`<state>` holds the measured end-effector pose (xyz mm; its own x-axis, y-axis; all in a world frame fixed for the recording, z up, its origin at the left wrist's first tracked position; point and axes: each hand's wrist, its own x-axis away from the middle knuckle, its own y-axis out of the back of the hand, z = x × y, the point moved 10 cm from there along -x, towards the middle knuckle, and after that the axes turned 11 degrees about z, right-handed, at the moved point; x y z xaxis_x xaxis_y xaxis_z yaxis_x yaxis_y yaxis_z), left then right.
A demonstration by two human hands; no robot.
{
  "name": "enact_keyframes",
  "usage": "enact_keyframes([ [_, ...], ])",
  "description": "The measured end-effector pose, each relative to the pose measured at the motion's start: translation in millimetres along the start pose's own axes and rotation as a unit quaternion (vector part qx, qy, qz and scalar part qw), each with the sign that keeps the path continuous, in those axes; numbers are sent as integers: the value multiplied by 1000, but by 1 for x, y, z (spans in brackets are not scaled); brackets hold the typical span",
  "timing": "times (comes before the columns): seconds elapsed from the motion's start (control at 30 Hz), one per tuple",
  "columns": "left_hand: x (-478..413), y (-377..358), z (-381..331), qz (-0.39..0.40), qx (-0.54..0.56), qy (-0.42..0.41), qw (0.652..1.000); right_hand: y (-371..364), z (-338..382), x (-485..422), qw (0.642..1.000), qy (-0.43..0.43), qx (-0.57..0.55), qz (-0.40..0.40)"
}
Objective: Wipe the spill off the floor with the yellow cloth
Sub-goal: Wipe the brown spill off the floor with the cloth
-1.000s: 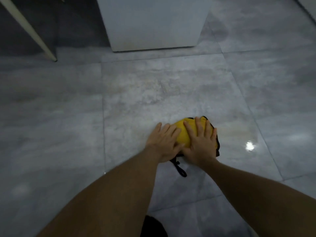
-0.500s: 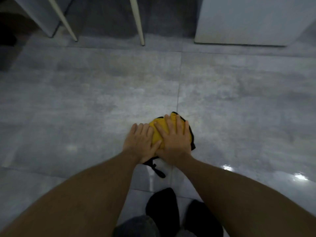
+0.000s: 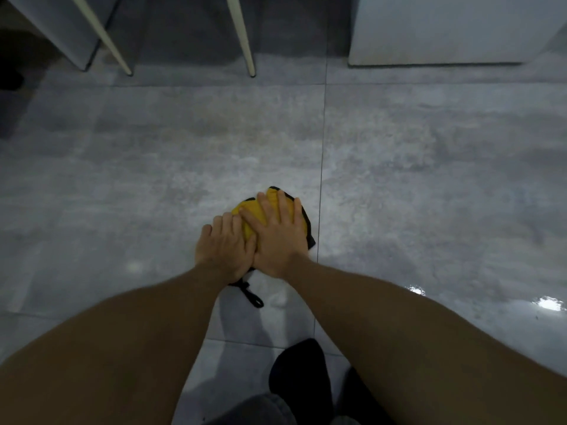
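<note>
Grey glossy tile floor [image 3: 429, 185] w/ thin grout lines, dim light, bright wet-looking glints at near right [image 3: 549, 303]. Far side: two pale slanted furniture legs [image 3: 242, 35], a grey panel at far left [image 3: 61, 23], white cabinet base [image 3: 454, 29] at far right. No brands, labels or writing readable anywhere

Yellow cloth [image 3: 250, 214] w/ black edging is bunched on the floor at centre, just left of a vertical grout line. Black loop strap [image 3: 253, 296] trails from its near side, lying flat on the tile

Both hands flat on the cloth, palms down, pressing it to the floor. Left hand [image 3: 224, 250] covers the near-left part, fingers together and lightly bent. Right hand [image 3: 280, 237] lies over the middle/right part, fingers spread a bit and pointing far; its thumb side touches the left hand. Neither hand is closed round anything, just pressing

Bare forearms run in from the near corners. Dark sock/foot [image 3: 302, 378] and grey fabric at near centre
</note>
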<state>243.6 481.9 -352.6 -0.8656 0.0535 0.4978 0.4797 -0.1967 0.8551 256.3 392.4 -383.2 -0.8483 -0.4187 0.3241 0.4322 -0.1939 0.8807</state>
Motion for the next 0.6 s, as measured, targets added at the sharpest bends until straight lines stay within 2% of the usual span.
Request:
enact_keyframes([
  [0.13,-16,11,7,10,3,19,1000,10,5,-19,1000,12,26,-7],
  [0.33,-31,33,15,-39,12,14,999,32,2,-33,999,6,24,-23],
  [0.6,-63,71,-109,-43,39,-73,996,64,-123,11,991,-112,-3,-67],
])
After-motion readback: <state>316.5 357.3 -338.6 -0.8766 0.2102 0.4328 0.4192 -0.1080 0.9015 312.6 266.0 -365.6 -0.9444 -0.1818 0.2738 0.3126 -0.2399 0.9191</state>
